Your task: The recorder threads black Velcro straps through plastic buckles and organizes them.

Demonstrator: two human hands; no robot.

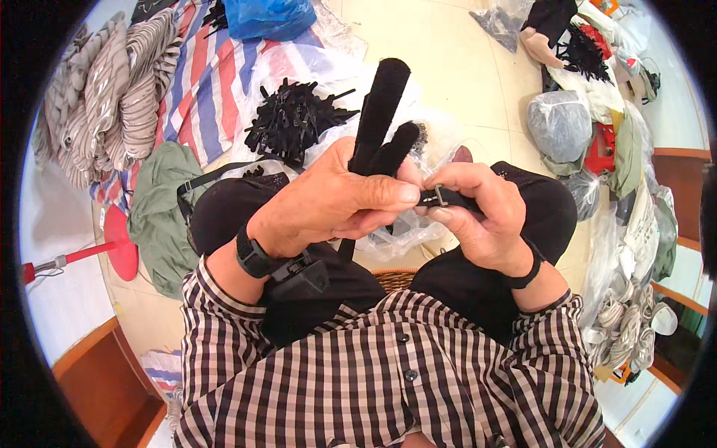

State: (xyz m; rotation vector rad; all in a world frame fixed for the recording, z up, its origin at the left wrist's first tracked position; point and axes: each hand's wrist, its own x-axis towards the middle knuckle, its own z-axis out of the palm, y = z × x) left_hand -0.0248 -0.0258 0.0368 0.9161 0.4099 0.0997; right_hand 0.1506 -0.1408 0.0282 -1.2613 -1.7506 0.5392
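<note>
Above my lap, my left hand (328, 198) is closed around a black fabric strap (382, 104). Its broad rounded end stands up past my fingers, and a second shorter black end leans beside it. At the thumb and fingertips of my right hand (482, 213) a small metal buckle (439, 196) is pinched, with black strap running through or against it. Both hands' fingertips nearly meet at this buckle. How the strap is threaded there is too small to tell. Beyond my left hand lies a heap of black straps (295, 119) on clear plastic.
Coiled grey-beige bundles (112, 97) and a striped tarp (202, 82) lie at the far left, near a blue plastic bag (269, 16). Green cloth (160, 216) and a red stand (123, 243) are at left. Wrapped bags (559, 123) and more bundles (627, 328) line the right.
</note>
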